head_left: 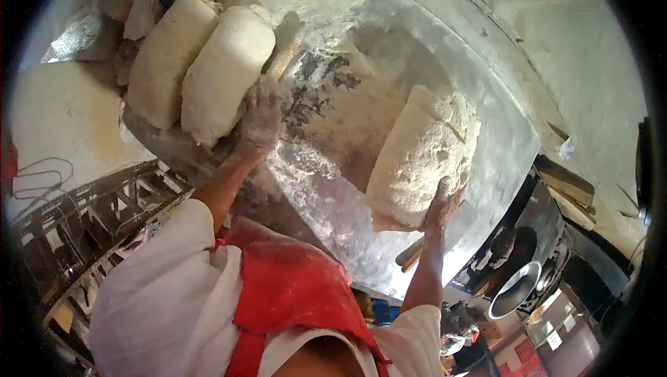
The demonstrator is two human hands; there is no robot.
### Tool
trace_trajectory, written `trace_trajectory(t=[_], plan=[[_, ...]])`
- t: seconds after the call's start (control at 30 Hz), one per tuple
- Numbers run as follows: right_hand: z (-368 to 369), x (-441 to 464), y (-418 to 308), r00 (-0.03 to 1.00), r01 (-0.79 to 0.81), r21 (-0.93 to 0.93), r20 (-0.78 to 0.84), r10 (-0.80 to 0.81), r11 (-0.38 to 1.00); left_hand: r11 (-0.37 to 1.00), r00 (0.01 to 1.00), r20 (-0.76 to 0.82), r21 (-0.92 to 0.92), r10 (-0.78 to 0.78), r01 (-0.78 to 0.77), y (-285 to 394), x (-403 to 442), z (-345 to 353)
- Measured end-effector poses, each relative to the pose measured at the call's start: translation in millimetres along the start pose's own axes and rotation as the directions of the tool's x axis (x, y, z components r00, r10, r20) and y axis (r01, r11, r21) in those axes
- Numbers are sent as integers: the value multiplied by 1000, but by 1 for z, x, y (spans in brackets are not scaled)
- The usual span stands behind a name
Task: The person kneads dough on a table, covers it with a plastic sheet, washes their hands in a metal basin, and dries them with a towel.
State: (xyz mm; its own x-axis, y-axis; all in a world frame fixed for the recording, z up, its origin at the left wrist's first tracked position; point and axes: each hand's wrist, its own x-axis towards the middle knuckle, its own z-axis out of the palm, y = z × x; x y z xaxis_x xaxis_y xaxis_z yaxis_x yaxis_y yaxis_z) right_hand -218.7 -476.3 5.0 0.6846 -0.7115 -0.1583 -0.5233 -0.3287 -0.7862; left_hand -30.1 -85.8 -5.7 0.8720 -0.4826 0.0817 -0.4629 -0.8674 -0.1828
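**Dough slab point(424, 155) touched by right hand point(446, 205) on floured metal table point(504, 137)**

Beside the table's left end, a dark metal rack point(97, 224) is seen. On the table's left part, two thick, floured dough rolls point(229, 71) are set side by side. Along the right side of the second roll, the left hand point(260, 116) is laid; its fingers are relaxed and stretched out straight, pointed toward the table's far side. Just past the fingertips, a floured wooden stick point(285, 54) is placed; whether it is touched cannot be told. At the table's near edge, a red apron point(292, 283) is worn.

Across the table's middle, loose flour point(347, 123) is scattered. On the table's right half, the slab is laid, its surface rough and dusted. Near the table's near edge, a wood-handled tool point(408, 260) is partly covered by the right forearm. The slab's near right corner is met by the right hand; its fingers are partly hidden against the dough, so whether it is gripped cannot be told. Beyond the table's right end, a round metal bowl point(515, 291) is seen.
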Motion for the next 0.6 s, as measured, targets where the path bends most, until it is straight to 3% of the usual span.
trace_trajectory(t=[0.03, 0.1, 0.13, 0.17, 0.2, 0.23, 0.27, 0.3, 0.37, 0.43, 0.5, 0.53, 0.57, 0.6], plan=[[0, 0, -3, 999, -38, 39, 9, 37, 999, 999, 999, -1, 7, 49, -49, -3, 4, 12], [0, -3, -7, 997, -71, 79, 25, 69, 994, 983, 969, 170, 5, -181, 183, 12, 18, 21], [0, -2, -8, 998, -55, 66, 14, 54, 996, 982, 968, 163, 7, -189, 191, 19, 18, 19], [1, -1, -9, 999, -43, 52, 0, 43, 998, 988, 983, 113, -39, -143, 148, 30, 15, 8], [3, -4, -12, 996, -86, 197, 15, 85, 977, 991, 994, 64, -86, -92, 97, 41, 11, -2], [2, -2, -7, 997, -82, 192, 9, 82, 978, 990, 999, 12, -135, -42, 43, 51, 12, -7], [3, 0, 4, 998, -56, 99, -7, 57, 994, 973, 933, 330, -121, -146, 195, 56, 17, -8], [1, 1, 9, 999, -34, 4, -22, 34, 999, 974, 935, 329, -130, -135, 187, 53, 19, -14], [-3, 2, 12, 998, -55, 22, -32, 55, 998, 910, 975, 28, -354, -219, 214, 26, 13, -27], [1, -1, 4, 996, -80, 80, -21, 82, 994, 968, 992, 12, -216, -127, 126, 12, 4, -5], [3, -4, -3, 994, -111, 148, -2, 113, 983, 970, 938, 331, -174, -106, 171, 14, 8, -7], [2, -2, 8, 995, -90, 93, -24, 93, 992, 914, 958, 271, -358, -96, 193, 5, -2, 25], [2, 1, 13, 997, -66, 35, -44, 67, 997, 914, 959, 265, -357, -96, 191, 4, 5, 32], [2, 0, 12, 995, -96, 80, -33, 99, 992, 873, 977, 152, -443, -150, 203, 4, 12, 37]])
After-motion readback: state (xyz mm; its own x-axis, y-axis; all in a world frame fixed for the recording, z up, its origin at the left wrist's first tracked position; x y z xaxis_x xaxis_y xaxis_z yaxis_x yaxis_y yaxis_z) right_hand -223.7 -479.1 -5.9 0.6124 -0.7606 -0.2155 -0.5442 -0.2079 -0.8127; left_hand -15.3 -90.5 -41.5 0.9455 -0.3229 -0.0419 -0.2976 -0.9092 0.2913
